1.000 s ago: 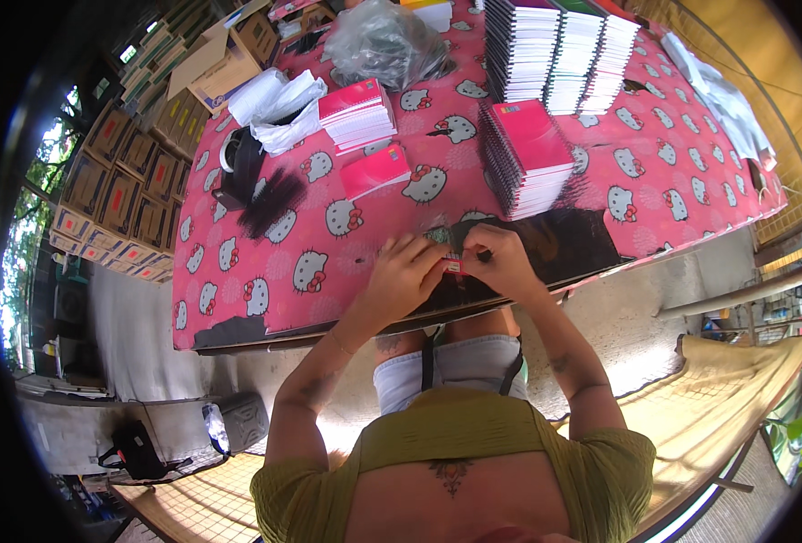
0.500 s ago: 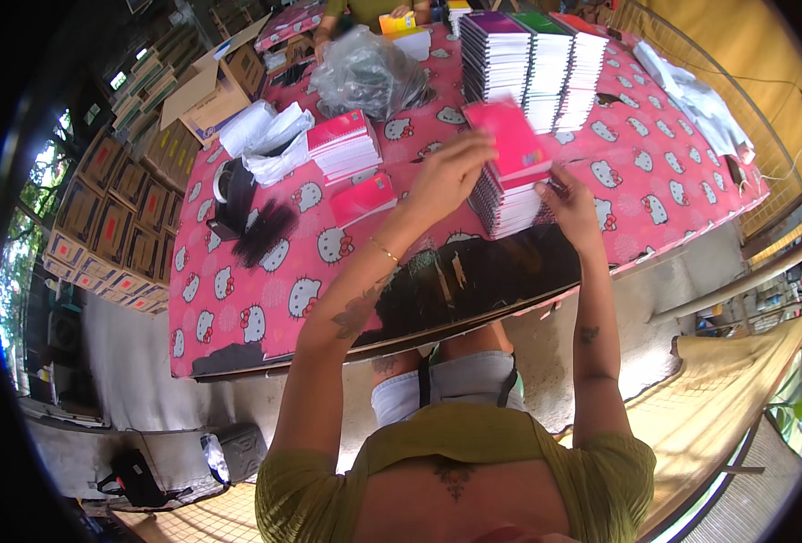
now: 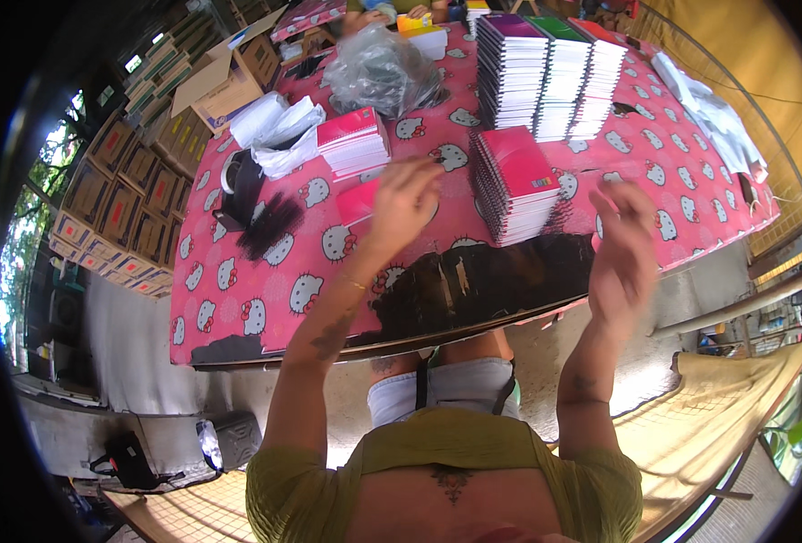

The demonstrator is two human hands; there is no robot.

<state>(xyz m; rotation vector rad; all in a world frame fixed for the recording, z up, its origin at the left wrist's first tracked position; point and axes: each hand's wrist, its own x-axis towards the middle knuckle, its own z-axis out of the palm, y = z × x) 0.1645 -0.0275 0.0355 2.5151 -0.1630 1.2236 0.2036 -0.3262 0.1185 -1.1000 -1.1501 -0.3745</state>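
Note:
A stack of spiral-bound notebooks with pink-red covers stands squared up near the table's front edge, with neither hand on it. To its left, my left hand hovers with loosely bent fingers and nothing visible in them. Partly hidden behind that hand lies a flat pink notebook. Just beyond is a shorter pile of pink-red notebooks. My right hand, smeared by motion, is raised to the right of the spiral-bound stack, its fingers apart and bare.
Tall notebook stacks with purple, green and red covers stand behind. A clear plastic bag, white plastic and a tape roll lie leftward. Across the table a person handles yellow-covered notebooks. Cartons are piled left.
Both hands have let go of the pink notebook, which now lies on top of the stack. My left hand has moved left, my right hand right and nearer. The view has shifted slightly.

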